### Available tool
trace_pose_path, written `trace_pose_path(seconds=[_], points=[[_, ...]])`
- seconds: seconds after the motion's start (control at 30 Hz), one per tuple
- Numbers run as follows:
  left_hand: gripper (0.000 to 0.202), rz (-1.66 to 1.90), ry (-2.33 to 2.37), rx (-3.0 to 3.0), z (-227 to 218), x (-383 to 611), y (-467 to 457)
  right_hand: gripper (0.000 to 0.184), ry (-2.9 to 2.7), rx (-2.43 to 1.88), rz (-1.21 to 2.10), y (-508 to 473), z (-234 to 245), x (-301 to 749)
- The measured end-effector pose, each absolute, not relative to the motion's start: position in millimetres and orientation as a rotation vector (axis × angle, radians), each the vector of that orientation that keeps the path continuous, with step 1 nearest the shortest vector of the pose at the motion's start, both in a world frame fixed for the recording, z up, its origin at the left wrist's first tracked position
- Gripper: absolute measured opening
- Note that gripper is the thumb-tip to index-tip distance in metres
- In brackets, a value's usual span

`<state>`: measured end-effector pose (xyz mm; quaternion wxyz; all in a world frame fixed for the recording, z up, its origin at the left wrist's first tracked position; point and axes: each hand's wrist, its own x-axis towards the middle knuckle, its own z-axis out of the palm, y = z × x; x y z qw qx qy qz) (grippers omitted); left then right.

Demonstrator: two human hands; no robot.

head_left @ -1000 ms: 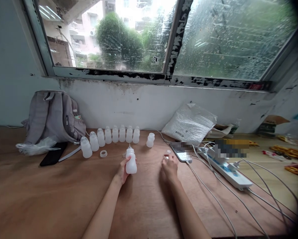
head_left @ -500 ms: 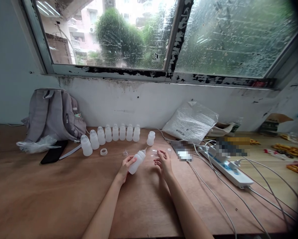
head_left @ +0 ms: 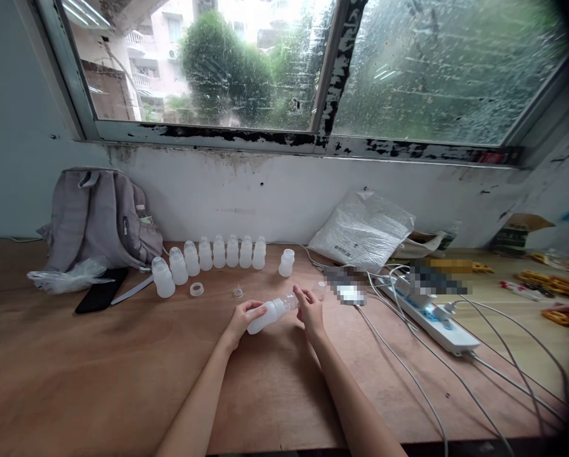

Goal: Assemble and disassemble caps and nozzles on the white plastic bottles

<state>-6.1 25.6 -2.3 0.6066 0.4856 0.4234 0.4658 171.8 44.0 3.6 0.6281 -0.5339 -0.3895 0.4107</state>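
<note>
My left hand (head_left: 243,322) is wrapped around a frosted white baby bottle (head_left: 267,317), tilted with its top to the right. Over the bottle's nipple end sits a clear cap (head_left: 290,301), pinched by the fingers of my right hand (head_left: 309,311). Whether the cap is fully seated cannot be made out. Just beyond my right hand lies another clear part (head_left: 319,290). A nipple (head_left: 237,291) and a white collar ring (head_left: 196,289) rest on the table behind my left hand. One more bottle (head_left: 287,263) stands upright behind the held one.
Several open bottles (head_left: 219,252) stand in a curved row at the back. Left are a grey backpack (head_left: 94,219), a plastic bag (head_left: 72,277) and a black phone (head_left: 98,295). Right are a bubble-wrap bag (head_left: 363,231), a power strip (head_left: 448,333) and trailing cables.
My right hand has closed on the clear cap and brought it onto the bottle's nipple end. The bottle in my left hand has tipped closer to horizontal.
</note>
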Motion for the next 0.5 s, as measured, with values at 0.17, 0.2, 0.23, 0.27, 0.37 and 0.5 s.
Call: trace_pose_path(seconds=[0.17, 0.2, 0.23, 0.27, 0.37, 0.5], points=[[0.040, 1.069, 0.975, 1.097, -3.3, -5.9, 26.9, 0.037, -1.007, -1.216, 0.913, 45.4, 0.5, 170.0], [0.040, 1.075, 0.975, 1.088, -3.6, -5.9, 27.5, 0.036, -1.025, -1.190, 0.914, 45.7, 0.2, 169.9], [0.039, 1.080, 0.976, 1.080, -3.9, -5.9, 28.0, 0.036, -1.038, -1.163, 0.919, 45.7, 0.2, 169.9], [0.039, 1.085, 0.976, 1.070, -4.1, -5.9, 28.5, 0.035, -1.045, -1.136, 0.931, 45.5, 0.5, 169.9], [0.038, 1.087, 0.985, 1.039, -3.6, -6.2, 29.3, 0.036, -1.025, -1.063, 0.990, 43.3, 3.0, 170.3], [0.039, 1.069, 1.004, 1.009, -1.6, -6.3, 28.7, 0.037, -1.017, -0.957, 1.055, 38.7, 7.7, 169.9]])
